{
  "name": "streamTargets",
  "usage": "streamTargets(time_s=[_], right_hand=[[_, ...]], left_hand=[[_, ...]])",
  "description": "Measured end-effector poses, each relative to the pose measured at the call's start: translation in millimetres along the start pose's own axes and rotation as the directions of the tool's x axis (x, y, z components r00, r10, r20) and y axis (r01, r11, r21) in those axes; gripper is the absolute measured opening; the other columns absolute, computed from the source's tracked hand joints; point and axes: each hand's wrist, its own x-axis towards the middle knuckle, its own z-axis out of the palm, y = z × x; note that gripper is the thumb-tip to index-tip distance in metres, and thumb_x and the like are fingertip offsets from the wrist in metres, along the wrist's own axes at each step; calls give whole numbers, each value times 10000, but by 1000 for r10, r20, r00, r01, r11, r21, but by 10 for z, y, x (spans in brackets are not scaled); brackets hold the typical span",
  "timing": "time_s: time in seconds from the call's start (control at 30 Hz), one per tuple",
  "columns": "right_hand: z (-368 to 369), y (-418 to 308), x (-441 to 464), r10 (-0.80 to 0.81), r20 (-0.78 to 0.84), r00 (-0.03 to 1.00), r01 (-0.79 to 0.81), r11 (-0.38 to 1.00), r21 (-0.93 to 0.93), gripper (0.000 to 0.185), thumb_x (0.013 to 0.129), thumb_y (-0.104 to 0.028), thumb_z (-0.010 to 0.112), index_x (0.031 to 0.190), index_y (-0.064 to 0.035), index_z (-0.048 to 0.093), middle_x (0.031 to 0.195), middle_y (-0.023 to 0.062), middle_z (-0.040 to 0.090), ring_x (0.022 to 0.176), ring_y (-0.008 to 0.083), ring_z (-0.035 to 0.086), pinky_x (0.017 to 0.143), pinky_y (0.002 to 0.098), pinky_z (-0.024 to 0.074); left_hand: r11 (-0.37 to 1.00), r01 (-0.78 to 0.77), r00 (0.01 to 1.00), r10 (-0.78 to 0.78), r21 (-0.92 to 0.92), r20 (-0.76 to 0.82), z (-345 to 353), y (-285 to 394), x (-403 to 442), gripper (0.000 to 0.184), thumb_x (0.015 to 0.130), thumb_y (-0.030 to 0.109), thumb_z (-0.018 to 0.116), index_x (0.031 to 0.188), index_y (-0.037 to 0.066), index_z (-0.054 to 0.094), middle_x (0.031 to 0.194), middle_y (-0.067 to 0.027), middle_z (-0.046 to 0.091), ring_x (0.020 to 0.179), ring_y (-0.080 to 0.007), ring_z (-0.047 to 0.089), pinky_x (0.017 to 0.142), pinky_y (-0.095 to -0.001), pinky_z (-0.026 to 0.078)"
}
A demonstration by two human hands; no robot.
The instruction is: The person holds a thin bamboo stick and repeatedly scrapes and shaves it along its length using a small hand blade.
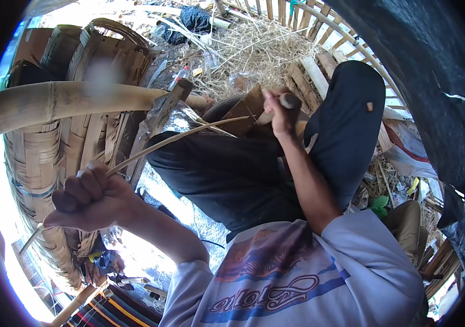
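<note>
My left hand [99, 199] is closed in a fist around a thin bamboo stick [172, 140]. The stick slants up to the right over my knee, and its short lower end pokes out below the fist. In my right hand [282, 113] is the wooden handle of a broad-bladed knife [248, 111], held above my lap between my legs. The stick's far tip lies across the brownish blade; whether it touches the blade I cannot tell. Part of the knife is hidden by my hand.
A thick bamboo pole [69, 101] runs in from the left, by a wooden post [159, 122]. Woven bamboo baskets [34, 158] stand at the left. Straw and shavings [265, 52] litter the ground ahead. A dark tarp [428, 82] hangs at the right, beside a slatted bamboo fence [325, 22].
</note>
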Motion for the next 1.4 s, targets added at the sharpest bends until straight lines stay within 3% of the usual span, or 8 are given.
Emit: streamTargets(time_s=[0.07, 0.17, 0.37, 0.7, 0.83, 1.03, 1.13, 1.4], right_hand=[[-3, -126, 21, 10, 30, 1000, -17, 964, 264, 118, 784, -46, 660, 731, -42, 554, 574, 11, 509, 498, 87, 480, 488, 244, 382], [-48, 108, -67, -10, 24, 1000, 13, 995, -103, 115, 784, -51, 659, 736, -33, 556, 570, 17, 499, 496, 96, 478, 486, 248, 383], [14, -126, 48, -7, 28, 1000, 0, 964, 267, 115, 788, -48, 645, 757, -45, 534, 597, 18, 494, 504, 100, 461, 483, 254, 372], [61, -126, 32, -13, 54, 998, 2, 982, 190, 206, 804, -57, 668, 667, -60, 514, 556, 1, 496, 497, 69, 463, 471, 227, 373], [-17, 183, 32, -98, 151, 984, 139, 947, -291, 263, 757, -109, 732, 627, -83, 505, 574, -77, 437, 571, 4, 397, 521, 195, 332], [41, -6, 45, -19, 50, 999, 11, 989, 151, 245, 789, -38, 677, 639, -72, 485, 585, -26, 480, 507, 40, 449, 468, 212, 366], [-68, 209, 47, -81, 139, 987, 118, 953, -278, 198, 783, -78, 687, 681, -81, 516, 595, -28, 502, 519, 51, 468, 491, 221, 377], [15, 75, -19, 28, 60, 998, -28, 1000, 2, 261, 768, -81, 716, 632, -80, 493, 592, -27, 499, 541, 47, 465, 508, 222, 385]], left_hand=[[1000, -10, 999, 10, -9, 31, -26, -12, 2, 552, 923, 605, 282, 586, 177, 193, 480, 64, 117, 414, -47, 61, 383, -235, 82], [997, -49, 999, 48, 57, 20, -72, -13, -7, 546, 926, 594, 297, 588, 177, 197, 479, 64, 120, 415, -46, 62, 384, -240, 80], [1000, -7, 999, 7, -7, 35, -28, -10, 7, 542, 927, 585, 308, 586, 179, 193, 480, 65, 123, 418, -46, 62, 388, -246, 81], [1000, 9, 999, -9, 2, 34, -86, 7, -13, 541, 928, 580, 311, 588, 181, 179, 493, 65, 109, 428, -52, 61, 399, -245, 82], [997, -29, 999, 32, 78, -34, -82, -6, 7, 542, 931, 581, 297, 588, 179, 176, 489, 60, 115, 428, -55, 63, 399, -247, 81], [992, -33, 999, 38, 123, -35, -92, -39, 27, 534, 942, 568, 274, 590, 180, 170, 488, 59, 116, 430, -56, 61, 396, -243, 83], [993, -45, 999, 47, 111, -16, -56, -35, 6, 532, 947, 559, 271, 589, 178, 173, 486, 59, 118, 428, -54, 62, 394, -240, 84], [977, -41, 994, 62, 209, -91, -30, -15, -16, 528, 949, 547, 295, 588, 179, 179, 485, 58, 118, 427, -54, 64, 394, -240, 82]])
